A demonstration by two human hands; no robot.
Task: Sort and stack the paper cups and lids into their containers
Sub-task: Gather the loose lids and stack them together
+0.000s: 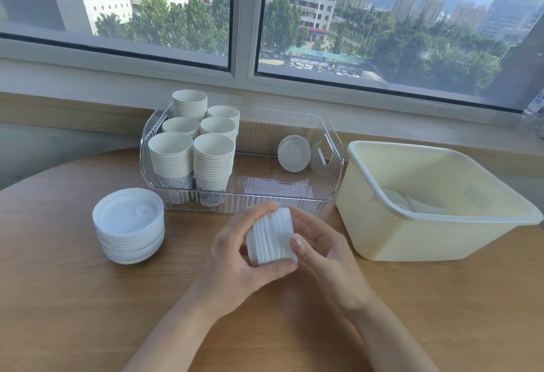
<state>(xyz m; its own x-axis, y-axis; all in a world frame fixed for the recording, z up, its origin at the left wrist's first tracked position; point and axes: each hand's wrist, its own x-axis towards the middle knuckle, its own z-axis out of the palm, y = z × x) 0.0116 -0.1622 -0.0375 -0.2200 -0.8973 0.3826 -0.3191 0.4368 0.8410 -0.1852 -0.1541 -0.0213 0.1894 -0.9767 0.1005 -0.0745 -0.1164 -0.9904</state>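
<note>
lid stack (pixel 270 236) between both hands (pixel 282 251)

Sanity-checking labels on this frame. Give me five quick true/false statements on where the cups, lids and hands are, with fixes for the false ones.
1. Both hands hold one stack of white lids between them. True: the left hand and right hand grip the held lid stack above the table.
2. The cup stacks stand in the yellow tub. False: the cup stacks stand in the clear bin, at its left end.
3. A second lid stack sits on the table left of the hands. True: the table lid stack.
4. The clear bin holds no lids. False: upright lids lean at its right end.
5. The yellow tub stands right of the clear bin. True.
</note>
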